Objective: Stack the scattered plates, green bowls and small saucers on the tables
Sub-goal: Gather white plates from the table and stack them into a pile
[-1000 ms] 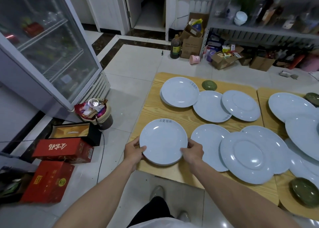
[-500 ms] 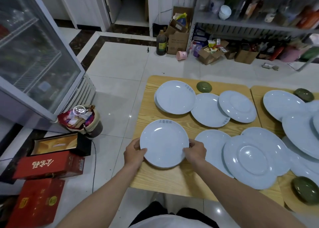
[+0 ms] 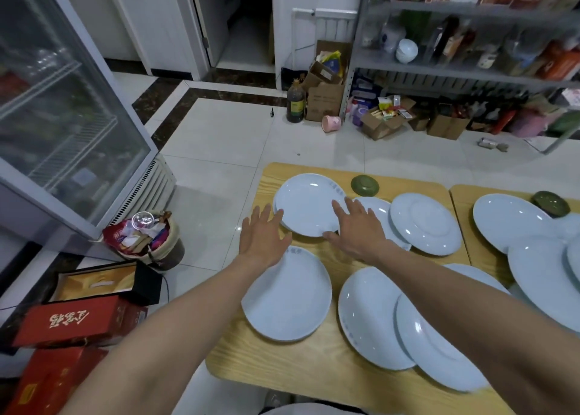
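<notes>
Near edge first: a pale blue plate (image 3: 287, 301) is sitting at seven o'clock on the wooden table (image 3: 314, 380), nobody gripping it, the left forearm passing over its far rim. At its three o'clock, two overlapping plates (image 3: 367, 317) are lying under the right forearm. Further out, the left hand (image 3: 263, 237) is hovering with fingers straight and spread, tips at the eight o'clock rim of the far pile of plates (image 3: 309, 209). The right hand (image 3: 357, 231) is showing fingers wide too, at the pile's four o'clock edge; whether it is touching, I cannot tell. Beyond, at the pile's two o'clock, a green saucer (image 3: 364, 186) is sitting on the table
</notes>
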Tool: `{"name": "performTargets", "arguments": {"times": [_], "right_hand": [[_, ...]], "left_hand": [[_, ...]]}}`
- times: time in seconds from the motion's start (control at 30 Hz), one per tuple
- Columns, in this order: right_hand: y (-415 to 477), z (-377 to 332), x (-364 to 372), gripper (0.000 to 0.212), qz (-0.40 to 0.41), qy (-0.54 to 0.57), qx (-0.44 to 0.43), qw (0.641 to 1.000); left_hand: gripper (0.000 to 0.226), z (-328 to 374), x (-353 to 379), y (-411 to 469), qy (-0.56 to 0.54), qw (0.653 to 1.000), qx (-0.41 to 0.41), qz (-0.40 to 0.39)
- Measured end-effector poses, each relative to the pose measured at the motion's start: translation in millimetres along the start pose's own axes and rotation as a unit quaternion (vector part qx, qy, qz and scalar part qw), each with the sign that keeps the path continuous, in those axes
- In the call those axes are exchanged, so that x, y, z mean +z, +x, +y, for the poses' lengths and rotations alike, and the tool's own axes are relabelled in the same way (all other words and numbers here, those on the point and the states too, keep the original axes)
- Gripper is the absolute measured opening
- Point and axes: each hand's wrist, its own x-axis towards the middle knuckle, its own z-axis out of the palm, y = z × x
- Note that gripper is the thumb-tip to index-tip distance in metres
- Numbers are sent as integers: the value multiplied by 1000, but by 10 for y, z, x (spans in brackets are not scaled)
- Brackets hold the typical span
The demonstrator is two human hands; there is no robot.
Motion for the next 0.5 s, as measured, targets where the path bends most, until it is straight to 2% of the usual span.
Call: {"name": "performTargets", "arguments": {"times": [0.1,0.33,0.43,0.5], "right_hand": [[171,81,-68,79,7,-6,-6,1000],[491,287,16,81,-22,56,-18,998],[643,350,116,79,-42,126,10,991],[746,380,217,75,-44,197,45,978]], "left_hand": [[66,121,-50,179,1,1000,-2,2],[66,162,67,600,-10,1000,-22,-18],[67,170,145,726,-57,997,-51,-30],[70,166,207,788,-129,987,-82,-40]]}}
